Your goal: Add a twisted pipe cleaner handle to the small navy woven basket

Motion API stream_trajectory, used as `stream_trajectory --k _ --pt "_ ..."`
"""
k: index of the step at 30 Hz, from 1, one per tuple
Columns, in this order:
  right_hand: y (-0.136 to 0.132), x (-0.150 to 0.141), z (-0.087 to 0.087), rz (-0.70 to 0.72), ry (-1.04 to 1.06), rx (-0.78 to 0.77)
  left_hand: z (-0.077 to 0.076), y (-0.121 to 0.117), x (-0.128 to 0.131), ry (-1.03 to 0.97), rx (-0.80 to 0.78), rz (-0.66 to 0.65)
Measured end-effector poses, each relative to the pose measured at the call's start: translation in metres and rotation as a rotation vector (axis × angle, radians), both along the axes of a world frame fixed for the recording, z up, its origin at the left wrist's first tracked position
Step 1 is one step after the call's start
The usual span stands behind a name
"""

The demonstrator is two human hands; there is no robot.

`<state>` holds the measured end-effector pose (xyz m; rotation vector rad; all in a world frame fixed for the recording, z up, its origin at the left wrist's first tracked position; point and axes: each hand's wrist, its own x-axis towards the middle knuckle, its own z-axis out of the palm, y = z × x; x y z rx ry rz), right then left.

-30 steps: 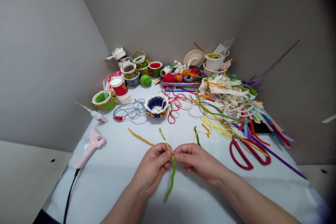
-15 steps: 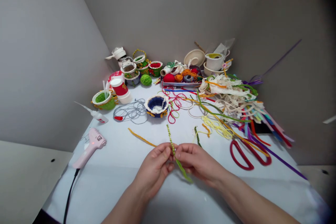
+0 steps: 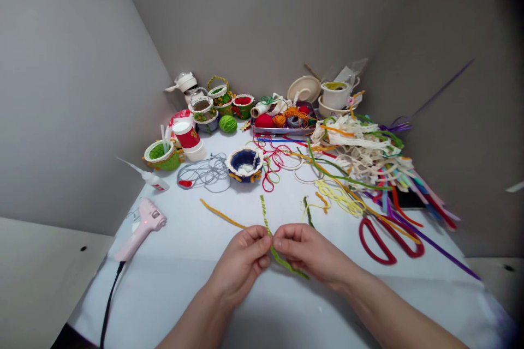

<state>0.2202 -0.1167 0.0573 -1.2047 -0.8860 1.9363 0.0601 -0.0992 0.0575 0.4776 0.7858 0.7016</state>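
Two hands, left hand (image 3: 242, 263) and right hand (image 3: 308, 251), pinch the green twisted strip (image 3: 264, 215) between closed fingertips.

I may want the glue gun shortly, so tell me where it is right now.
In the head view, the pink glue gun lies on the table's left side, just nearer than the white glue bottle.

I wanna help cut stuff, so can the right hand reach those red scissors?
Probably yes. The right hand is by the green strand, and the red scissors lie off to its right. Only a yellow-orange strand seems to cross the handles.
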Motion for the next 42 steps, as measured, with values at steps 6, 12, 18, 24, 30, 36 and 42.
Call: stream_trajectory --k 6,12,18,24,30,36,42 --pt "0.001 0.000 0.002 -0.022 0.028 0.013 0.000 -0.002 0.003 -0.012 0.015 0.014" --pt "0.000 -0.002 -0.005 -0.053 0.065 -0.048 -0.005 -0.007 0.008 -0.050 0.006 0.074" --pt "-0.002 -0.005 -0.009 -0.114 0.147 -0.041 -0.006 -0.010 0.013 -0.106 -0.012 0.139" --pt "0.000 -0.002 -0.001 -0.143 -0.065 0.093 -0.002 -0.010 0.011 -0.049 0.035 0.121" --pt "-0.001 0.000 -0.001 -0.069 0.002 0.049 -0.003 -0.006 0.007 -0.060 -0.006 0.086" --pt "-0.001 0.001 -0.002 -0.062 0.047 -0.022 -0.004 -0.005 0.005 -0.100 -0.080 0.102" --pt "-0.001 0.002 -0.005 -0.044 0.130 -0.075 -0.005 -0.005 0.003 -0.127 -0.114 0.075"
